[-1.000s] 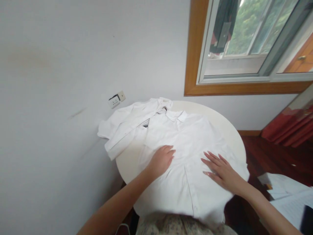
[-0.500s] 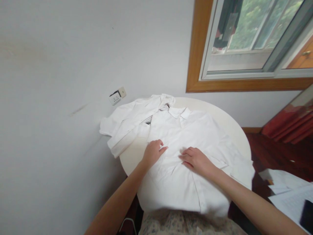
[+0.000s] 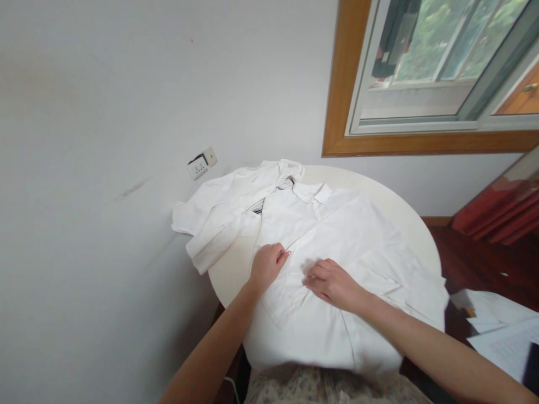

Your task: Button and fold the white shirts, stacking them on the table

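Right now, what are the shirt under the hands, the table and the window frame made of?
Shirt: thin woven cloth, maybe cotton, matte white; it creases softly. Table: smooth cream top, perhaps painted wood or laminate; I cannot tell which. Window frame: likely varnished wood, orange-brown with a sheen.

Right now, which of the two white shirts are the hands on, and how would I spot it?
Below the wood-framed window stands a round white table. The shirt lies spread flat across it, collar toward the wall, with the left hand and right hand on its front. The other white shirt sits bunched at the table's left edge, untouched.
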Motion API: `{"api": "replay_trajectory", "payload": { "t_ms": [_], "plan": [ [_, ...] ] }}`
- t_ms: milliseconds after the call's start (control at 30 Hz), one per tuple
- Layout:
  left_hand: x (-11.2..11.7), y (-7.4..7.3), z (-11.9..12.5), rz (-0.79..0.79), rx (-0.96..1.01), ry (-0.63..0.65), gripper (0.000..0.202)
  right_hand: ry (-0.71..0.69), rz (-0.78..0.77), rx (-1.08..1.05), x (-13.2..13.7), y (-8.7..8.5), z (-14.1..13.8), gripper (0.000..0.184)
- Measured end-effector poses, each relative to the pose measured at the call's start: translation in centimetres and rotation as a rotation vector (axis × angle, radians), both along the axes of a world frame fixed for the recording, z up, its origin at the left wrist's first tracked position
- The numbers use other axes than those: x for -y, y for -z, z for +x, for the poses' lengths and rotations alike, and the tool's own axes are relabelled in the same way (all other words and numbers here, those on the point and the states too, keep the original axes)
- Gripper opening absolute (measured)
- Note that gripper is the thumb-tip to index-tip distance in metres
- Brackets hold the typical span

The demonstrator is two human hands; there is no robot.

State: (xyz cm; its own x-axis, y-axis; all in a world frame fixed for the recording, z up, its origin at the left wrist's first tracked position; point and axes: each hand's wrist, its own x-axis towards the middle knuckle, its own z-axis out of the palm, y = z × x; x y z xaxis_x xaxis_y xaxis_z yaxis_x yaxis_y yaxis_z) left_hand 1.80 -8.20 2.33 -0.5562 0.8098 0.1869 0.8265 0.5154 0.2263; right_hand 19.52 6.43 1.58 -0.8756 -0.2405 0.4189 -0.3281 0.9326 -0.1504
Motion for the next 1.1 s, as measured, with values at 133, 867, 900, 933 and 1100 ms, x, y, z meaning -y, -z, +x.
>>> {"api": "replay_trajectory", "payload": {
  "t_ms": [133, 867, 900, 933, 1100],
  "plan": [
    [-0.1, 0.2, 0.0, -0.039, -0.050, -0.028, 0.028, -0.066, -0.009, -0.019, 0.0, 0.0, 0.3, 0.019],
    [4.6, -1.4, 1.1, -0.113, -0.112, -0.051, 0.035, -0.111, 0.022, -0.073, 2.1, -0.1, -1.3, 0.019],
    [4.7, -1.3, 1.1, -0.112, -0.118, -0.048, 0.034, -0.114, 0.013, -0.086, 2.1, 0.0, -1.3, 0.019],
    [4.7, -1.2, 1.1, -0.112, -0.122, -0.045, 0.034, -0.118, 0.002, -0.096, 2.2, 0.0, -1.2, 0.019],
    [4.7, -0.7, 1.3, -0.141, -0.142, -0.070, 0.033, -0.167, -0.004, -0.065, 2.0, -0.2, -1.0, 0.023]
  ]
}}
